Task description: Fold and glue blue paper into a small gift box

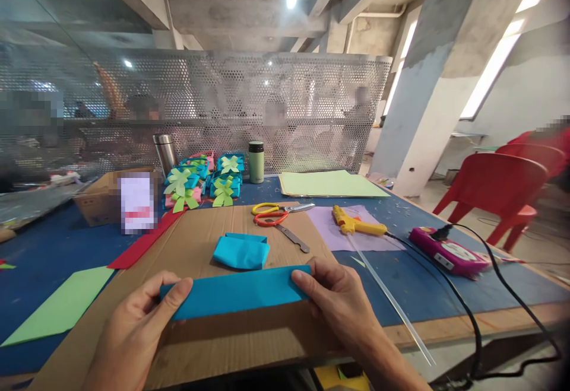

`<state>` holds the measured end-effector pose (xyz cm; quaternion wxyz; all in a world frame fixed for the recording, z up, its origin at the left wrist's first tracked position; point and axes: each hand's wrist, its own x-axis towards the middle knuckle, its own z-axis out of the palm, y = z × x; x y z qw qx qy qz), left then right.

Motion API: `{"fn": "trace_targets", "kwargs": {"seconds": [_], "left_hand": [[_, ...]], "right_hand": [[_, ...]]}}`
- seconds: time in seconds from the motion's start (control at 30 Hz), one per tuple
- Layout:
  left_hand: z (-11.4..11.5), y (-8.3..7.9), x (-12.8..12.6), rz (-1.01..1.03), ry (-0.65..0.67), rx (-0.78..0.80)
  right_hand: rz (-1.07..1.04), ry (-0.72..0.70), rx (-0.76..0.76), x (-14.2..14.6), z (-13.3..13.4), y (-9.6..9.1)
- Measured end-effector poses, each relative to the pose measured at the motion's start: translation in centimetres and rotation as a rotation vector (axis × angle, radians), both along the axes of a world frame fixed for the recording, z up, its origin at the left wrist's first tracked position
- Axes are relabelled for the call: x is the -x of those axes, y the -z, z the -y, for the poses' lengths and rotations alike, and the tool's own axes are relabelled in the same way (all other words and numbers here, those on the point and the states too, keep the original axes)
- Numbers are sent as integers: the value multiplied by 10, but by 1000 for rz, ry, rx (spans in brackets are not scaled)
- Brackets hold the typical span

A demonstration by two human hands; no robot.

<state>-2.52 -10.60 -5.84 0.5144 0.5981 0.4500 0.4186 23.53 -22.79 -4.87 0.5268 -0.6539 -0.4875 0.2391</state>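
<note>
A blue paper strip (243, 291) is stretched level between my two hands, above the cardboard sheet (200, 349). My left hand (142, 314) pinches its left end, thumb on top. At the other end my right hand (333, 293) grips the strip in the same way. Just beyond it lies a folded blue paper piece (243, 251), which neither hand holds. Farther off on the cardboard are scissors with yellow and orange handles (271, 218), one blade pointing right and the other toward me.
A yellow glue gun (358, 223) with a clear glue stick lies on purple paper (316, 225). Its cord runs to a magenta power strip (447, 251). Finished bow-topped paper pieces (222, 186), a green bottle (256, 162) and green sheets (332, 184) stand behind. Red chairs (494, 189) are right.
</note>
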Motion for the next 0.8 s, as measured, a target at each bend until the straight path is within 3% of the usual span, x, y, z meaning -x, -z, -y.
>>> {"fn": "trace_targets", "kwargs": {"seconds": [0.1, 0.2, 0.27, 0.3, 0.37, 0.43, 0.63, 0.8], "left_hand": [[-3, -7, -1, -233, -56, -249], [-1, -19, -15, -379, -185, -822], [6, -29, -32, -439, -49, -1069], [9, -34, -42, -463, 62, -1113], [14, -44, -61, -515, 314, -1063], [16, -52, -76, -554, 428, -922], [8, -65, -90, -480, 552, -657], [6, -65, -99, -406, 611, -646]], "right_hand": [[92, 73, -30, 3, -3, -4], [164, 112, -30, 8, -4, -8], [188, 113, -28, 11, -5, -9], [191, 113, -31, 12, -4, -9], [189, 107, -39, 15, -2, -9], [196, 110, -59, 16, 0, -9], [240, 152, -110, 11, 5, -7], [217, 179, -79, 1, 3, -3]]}}
